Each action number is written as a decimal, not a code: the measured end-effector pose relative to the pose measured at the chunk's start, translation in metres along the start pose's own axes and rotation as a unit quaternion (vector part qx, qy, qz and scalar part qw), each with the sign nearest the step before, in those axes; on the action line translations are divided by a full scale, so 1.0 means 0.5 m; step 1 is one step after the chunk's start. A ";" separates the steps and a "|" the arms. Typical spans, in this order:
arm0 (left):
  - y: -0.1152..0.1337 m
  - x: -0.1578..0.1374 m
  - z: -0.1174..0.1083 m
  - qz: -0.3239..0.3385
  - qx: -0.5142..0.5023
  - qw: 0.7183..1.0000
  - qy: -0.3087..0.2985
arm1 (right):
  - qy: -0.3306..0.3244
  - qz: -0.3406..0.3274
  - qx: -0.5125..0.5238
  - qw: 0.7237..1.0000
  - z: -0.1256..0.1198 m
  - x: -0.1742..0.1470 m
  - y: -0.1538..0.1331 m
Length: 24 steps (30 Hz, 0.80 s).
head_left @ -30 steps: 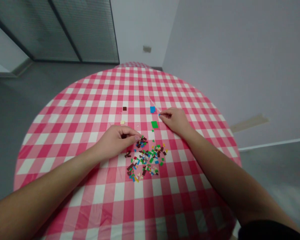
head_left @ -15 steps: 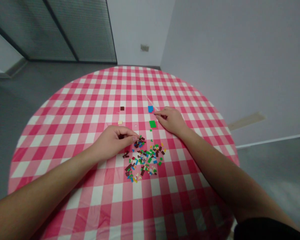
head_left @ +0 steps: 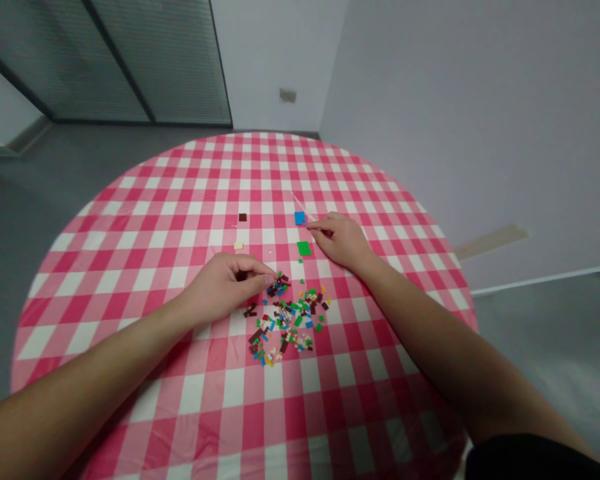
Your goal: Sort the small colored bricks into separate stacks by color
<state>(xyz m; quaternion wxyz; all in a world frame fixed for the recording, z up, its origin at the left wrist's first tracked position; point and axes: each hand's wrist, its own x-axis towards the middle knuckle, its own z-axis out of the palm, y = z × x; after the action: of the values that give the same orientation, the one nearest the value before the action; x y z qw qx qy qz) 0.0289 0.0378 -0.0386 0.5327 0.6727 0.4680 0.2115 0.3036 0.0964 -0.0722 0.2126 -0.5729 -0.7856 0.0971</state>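
Observation:
My left hand [head_left: 225, 287] is closed in a pinch at the upper left of the loose toy bricks, fingertips against a small cluster of dark brown and blue bricks [head_left: 279, 287]. What lies between those fingertips is too small to make out. My right hand [head_left: 344, 240] is also pinched, its fingertips at the lower right corner of a flat blue brick plate [head_left: 299, 218]; any piece in them is hidden. Just below sits a green plate [head_left: 304, 249], with a tiny green brick [head_left: 301, 261] under it. Mixed small bricks [head_left: 298, 321] lie scattered between my forearms.
A dark brown square piece [head_left: 243, 217] and a cream piece [head_left: 239, 245] lie apart on the left, beyond my left hand. A red and white checked cloth covers the round table [head_left: 190, 413]. Walls and a glass partition [head_left: 170, 60] stand behind it.
The view has shifted very slightly. My right fingertips stay by the corner of the blue plate, and my left hand remains at the cluster. No brick has plainly changed place.

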 end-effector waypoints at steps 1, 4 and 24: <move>0.001 0.000 0.001 -0.003 -0.002 1.000 0.001 | 0.003 -0.001 0.000 1.000 0.001 0.000 0.001; 0.004 -0.002 0.003 -0.014 -0.005 1.000 0.007 | 0.012 0.005 -0.003 1.000 0.005 0.001 0.004; 0.006 -0.004 0.004 -0.022 -0.001 1.000 0.009 | 0.007 -0.003 -0.048 0.999 0.007 0.007 0.003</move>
<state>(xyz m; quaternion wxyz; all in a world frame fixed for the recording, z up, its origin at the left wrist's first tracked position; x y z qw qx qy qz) 0.0307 0.0352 -0.0360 0.5338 0.6597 0.4874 0.2057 0.3027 0.1004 -0.0751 0.1912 -0.5804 -0.7897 0.0546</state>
